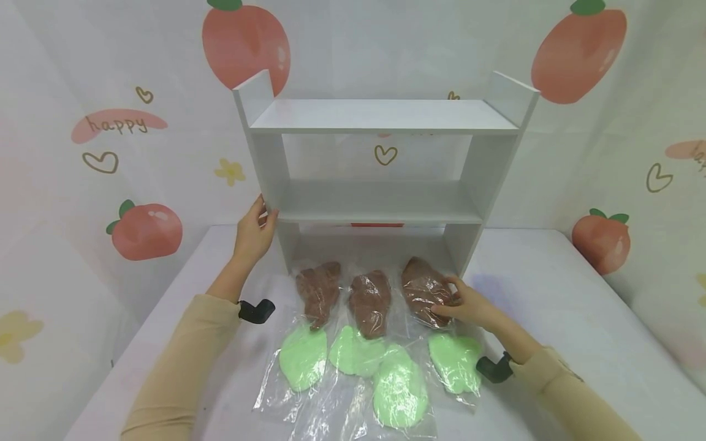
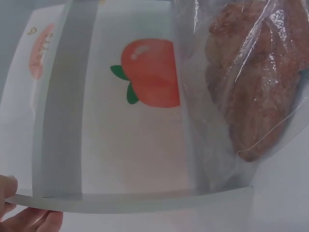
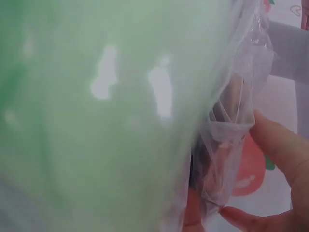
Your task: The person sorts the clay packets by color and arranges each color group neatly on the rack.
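My left hand [image 1: 256, 229] grips the left side panel of a white two-tier shelf [image 1: 380, 116], thumb on one face and fingers on the other in the left wrist view. Low at the shelf's right side, my right hand [image 1: 469, 304] holds the edge of a clear plastic bag with a flat brown lump [image 1: 423, 291], thumb and fingers spread along that edge. Two more bagged brown lumps lie to its left, one in the middle [image 1: 369, 303] and one at the left [image 1: 318, 291]. A bagged pale green lump [image 3: 111, 116] fills much of the right wrist view.
Several bagged pale green lumps [image 1: 399, 389] lie on the white table [image 1: 518, 269] in front of the brown ones, their bags overlapping. Behind the shelf hangs a white cloth [image 1: 342, 55] printed with red fruit and hearts.
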Tool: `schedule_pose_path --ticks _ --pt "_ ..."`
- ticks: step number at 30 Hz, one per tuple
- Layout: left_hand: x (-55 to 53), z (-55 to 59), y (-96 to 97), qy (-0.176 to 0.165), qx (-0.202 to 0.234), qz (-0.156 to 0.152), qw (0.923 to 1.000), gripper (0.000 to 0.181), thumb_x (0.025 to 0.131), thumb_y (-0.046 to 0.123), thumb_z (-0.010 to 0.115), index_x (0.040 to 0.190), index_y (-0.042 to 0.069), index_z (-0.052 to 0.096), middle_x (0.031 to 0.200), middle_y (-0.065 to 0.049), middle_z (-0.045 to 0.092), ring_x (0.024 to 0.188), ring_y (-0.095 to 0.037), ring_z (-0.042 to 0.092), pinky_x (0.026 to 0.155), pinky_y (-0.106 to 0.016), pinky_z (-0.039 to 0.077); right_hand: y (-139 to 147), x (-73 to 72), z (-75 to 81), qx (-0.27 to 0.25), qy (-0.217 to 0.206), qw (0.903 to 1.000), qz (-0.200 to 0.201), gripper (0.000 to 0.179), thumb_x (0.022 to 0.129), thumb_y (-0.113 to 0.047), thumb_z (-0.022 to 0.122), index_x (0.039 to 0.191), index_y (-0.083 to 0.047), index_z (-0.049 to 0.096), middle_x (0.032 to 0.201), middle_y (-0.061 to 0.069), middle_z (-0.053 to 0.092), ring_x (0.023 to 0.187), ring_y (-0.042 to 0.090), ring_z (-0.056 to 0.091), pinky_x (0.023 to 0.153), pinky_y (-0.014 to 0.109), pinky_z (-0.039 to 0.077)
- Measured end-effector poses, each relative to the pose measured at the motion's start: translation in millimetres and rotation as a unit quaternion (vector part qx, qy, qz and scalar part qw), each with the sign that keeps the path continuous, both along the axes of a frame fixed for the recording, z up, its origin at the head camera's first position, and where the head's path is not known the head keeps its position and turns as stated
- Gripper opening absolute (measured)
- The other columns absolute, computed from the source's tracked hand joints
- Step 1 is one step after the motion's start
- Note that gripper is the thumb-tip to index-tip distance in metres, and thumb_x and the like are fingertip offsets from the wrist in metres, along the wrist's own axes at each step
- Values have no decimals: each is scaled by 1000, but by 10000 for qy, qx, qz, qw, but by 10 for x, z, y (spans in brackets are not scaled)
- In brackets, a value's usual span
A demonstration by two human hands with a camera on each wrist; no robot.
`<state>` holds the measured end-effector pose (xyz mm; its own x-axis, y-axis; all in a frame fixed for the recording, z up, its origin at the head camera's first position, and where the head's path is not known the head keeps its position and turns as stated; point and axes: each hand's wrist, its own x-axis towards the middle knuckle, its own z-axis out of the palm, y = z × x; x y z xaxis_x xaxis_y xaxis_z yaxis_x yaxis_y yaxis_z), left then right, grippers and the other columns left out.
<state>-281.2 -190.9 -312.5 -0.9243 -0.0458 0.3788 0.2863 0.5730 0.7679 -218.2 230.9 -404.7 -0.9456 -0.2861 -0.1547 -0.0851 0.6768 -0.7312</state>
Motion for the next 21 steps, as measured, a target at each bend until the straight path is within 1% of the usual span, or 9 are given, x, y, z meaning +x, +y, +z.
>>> schedule_pose_path --ticks 4,8,11,17,21 --pt "-27 -28 24 255 148 270 9992 51 96 13 48 143 1 32 136 -30 46 115 -45 55 94 -46 52 -26 5 -11 23 159 9999 8 82 80 -31 73 139 3 26 111 29 57 104 38 61 84 44 56" --pt "-35 -50 34 445 248 426 9978 49 95 12 50 141 1 37 132 -29 51 111 -43 58 91 -45 54 -46 8 -9 17 222 9997 -56 81 79 -25 75 138 4 27 108 28 59 99 35 63 80 41 57" --pt "-44 -64 37 559 268 483 9969 48 95 10 51 140 2 39 131 -28 52 110 -42 59 90 -45 54 -59 7 -6 8 275 9995 -149 80 78 -21 76 138 4 28 105 28 60 97 34 63 77 39 57" --pt "-48 -76 41 640 295 520 9962 48 94 9 52 140 4 40 132 -26 52 109 -42 60 89 -44 55 -74 10 2 -122 370 9988 -286 80 76 -11 76 137 6 28 102 32 60 96 40 62 74 39 58" --pt "-49 -87 41 691 258 553 9957 48 94 8 52 140 3 41 132 -27 51 109 -42 60 89 -44 55 -65 5 -10 -168 371 9987 -306 78 76 -10 75 137 5 29 99 30 61 93 38 63 72 37 58"
